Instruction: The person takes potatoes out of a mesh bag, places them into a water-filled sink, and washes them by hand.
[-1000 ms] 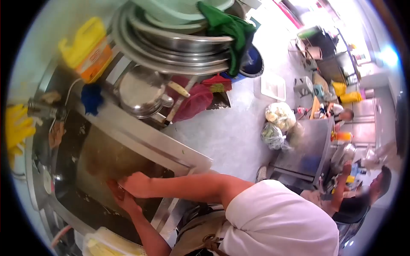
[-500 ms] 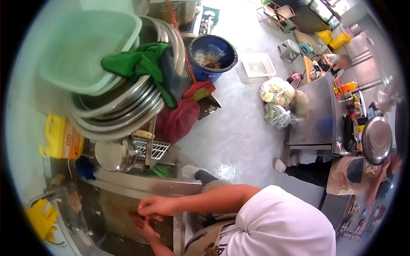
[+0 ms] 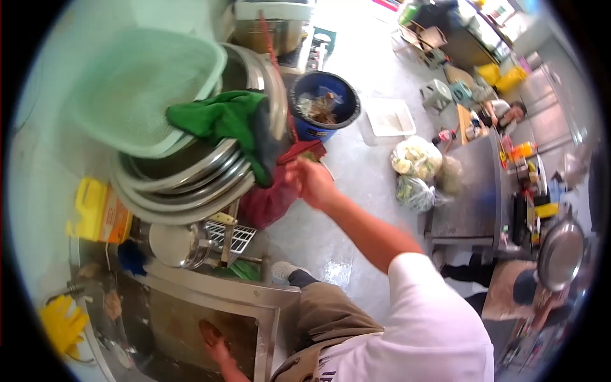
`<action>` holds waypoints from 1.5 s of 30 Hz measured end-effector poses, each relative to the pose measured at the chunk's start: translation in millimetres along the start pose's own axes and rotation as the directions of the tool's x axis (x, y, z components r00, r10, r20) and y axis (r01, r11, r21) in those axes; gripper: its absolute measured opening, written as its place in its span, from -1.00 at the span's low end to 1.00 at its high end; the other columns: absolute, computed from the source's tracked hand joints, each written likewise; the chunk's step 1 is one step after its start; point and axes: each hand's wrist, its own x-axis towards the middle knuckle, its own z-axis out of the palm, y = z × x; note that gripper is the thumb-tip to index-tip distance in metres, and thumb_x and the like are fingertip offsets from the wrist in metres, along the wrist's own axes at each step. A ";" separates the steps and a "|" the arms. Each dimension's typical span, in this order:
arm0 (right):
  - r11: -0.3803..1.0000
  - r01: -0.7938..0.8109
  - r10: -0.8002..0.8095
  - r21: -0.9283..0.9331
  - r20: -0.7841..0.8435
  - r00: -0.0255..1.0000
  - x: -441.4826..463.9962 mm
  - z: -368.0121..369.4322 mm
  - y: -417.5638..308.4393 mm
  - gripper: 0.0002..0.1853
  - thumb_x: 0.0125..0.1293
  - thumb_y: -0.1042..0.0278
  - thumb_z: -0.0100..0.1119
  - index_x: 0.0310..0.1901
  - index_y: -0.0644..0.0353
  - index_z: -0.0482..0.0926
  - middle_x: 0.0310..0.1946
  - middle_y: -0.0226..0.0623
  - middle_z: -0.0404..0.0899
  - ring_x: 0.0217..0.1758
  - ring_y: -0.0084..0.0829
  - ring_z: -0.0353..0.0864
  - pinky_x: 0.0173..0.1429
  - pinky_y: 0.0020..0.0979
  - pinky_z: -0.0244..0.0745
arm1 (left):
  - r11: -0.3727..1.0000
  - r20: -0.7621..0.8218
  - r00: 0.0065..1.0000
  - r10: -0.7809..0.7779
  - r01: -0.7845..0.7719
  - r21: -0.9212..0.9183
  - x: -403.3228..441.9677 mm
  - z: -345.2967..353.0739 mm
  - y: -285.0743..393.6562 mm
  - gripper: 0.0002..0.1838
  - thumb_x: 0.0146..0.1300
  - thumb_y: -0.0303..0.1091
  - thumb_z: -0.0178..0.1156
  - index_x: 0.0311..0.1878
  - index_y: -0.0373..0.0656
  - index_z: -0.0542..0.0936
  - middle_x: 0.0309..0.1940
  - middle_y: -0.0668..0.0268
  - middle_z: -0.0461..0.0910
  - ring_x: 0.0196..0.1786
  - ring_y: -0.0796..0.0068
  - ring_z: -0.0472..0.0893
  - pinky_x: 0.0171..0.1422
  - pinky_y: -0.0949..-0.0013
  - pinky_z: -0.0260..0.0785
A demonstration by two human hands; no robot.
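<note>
My left hand [image 3: 219, 351] is low over the steel sink [image 3: 266, 337], its fingers closed on a reddish-brown oval piece [image 3: 209, 332] whose kind I cannot make out. Murky brownish water [image 3: 172, 321] shows beneath it. My right hand [image 3: 310, 183] is stretched out away from the sink, in front of a dark red bag [image 3: 270, 204] and a red dustpan [image 3: 300, 151]. Its fingers look loosely curled and are smeared, so whether they hold anything is unclear. Just beyond stands a blue bin [image 3: 318, 130] with scraps inside.
Stacked steel basins [image 3: 191, 207] carry a pale green basket [image 3: 146, 95] and green gloves [image 3: 213, 118]. A yellow jug [image 3: 92, 210] and steel pot [image 3: 175, 245] stand by the sink; yellow gloves [image 3: 63, 325] hang at its left. Bagged vegetables [image 3: 415, 159] lie near a counter. Another person [image 3: 509, 290] stands right.
My right hand has left my left hand at the sink and swung out toward the bin and dustpan. My left hand stays over the sink with the brown piece. The view has shifted slightly.
</note>
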 end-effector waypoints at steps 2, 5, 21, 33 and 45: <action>0.967 0.059 -0.015 -0.247 0.179 0.984 -59.8 54.0 27.3 -0.65 0.37 0.16 -0.12 -0.28 0.28 0.56 -0.52 -0.25 0.59 -0.65 -0.49 0.47 -0.58 -0.47 0.35 | 1.000 0.012 1.000 -0.004 0.004 -0.007 12.7 -12.1 -23.8 -0.29 -0.05 -0.51 0.21 0.28 -0.20 0.29 0.04 0.23 0.44 -0.03 0.30 0.47 -0.17 0.27 0.44; 0.883 -0.028 0.252 -0.468 0.423 0.870 -139.8 138.9 80.6 -0.74 0.33 0.24 -0.03 -0.30 0.21 0.59 -0.54 -0.29 0.57 -0.61 -0.56 0.49 -0.52 -0.50 0.43 | 0.999 -0.019 1.000 -0.011 0.011 -0.033 61.9 -40.0 -82.4 -0.39 0.05 -0.48 0.15 0.25 -0.22 0.30 0.04 0.23 0.45 0.02 0.30 0.46 -0.02 0.28 0.42; 0.058 -0.178 0.922 -0.982 -0.016 0.387 -58.6 152.9 584.6 -0.56 0.19 0.07 0.15 -0.13 0.35 0.52 -0.22 -0.01 0.61 -0.18 -0.13 0.57 -0.09 -0.12 0.46 | 0.494 0.171 0.874 -0.454 0.407 -0.768 86.4 -44.1 -76.3 -0.56 0.30 0.14 -0.04 -0.06 -0.02 0.53 -0.24 0.32 0.59 -0.24 0.33 0.58 -0.28 0.17 0.45; 0.418 0.066 0.657 -0.906 0.352 0.667 -48.9 119.3 580.7 -0.69 0.26 0.17 0.01 -0.22 0.28 0.53 -0.32 -0.22 0.57 -0.32 -0.21 0.53 -0.23 -0.21 0.44 | 0.898 -0.274 0.933 0.234 -0.100 0.428 173.7 -2.2 -170.3 -0.63 0.36 -0.19 -0.07 0.09 -0.22 0.47 -0.24 -0.07 0.59 -0.17 -0.08 0.58 -0.08 0.03 0.42; 0.160 0.269 0.516 -0.950 0.312 0.798 -81.1 193.6 529.7 -0.74 0.22 0.30 -0.01 -0.22 0.34 0.51 -0.35 -0.21 0.53 -0.36 -0.38 0.46 -0.24 -0.29 0.42 | 0.638 0.276 0.862 -0.425 0.502 -0.584 178.6 -28.1 -129.1 -0.36 0.38 0.15 -0.21 0.15 -0.27 0.45 -0.20 0.13 0.61 -0.16 0.24 0.56 -0.05 0.24 0.40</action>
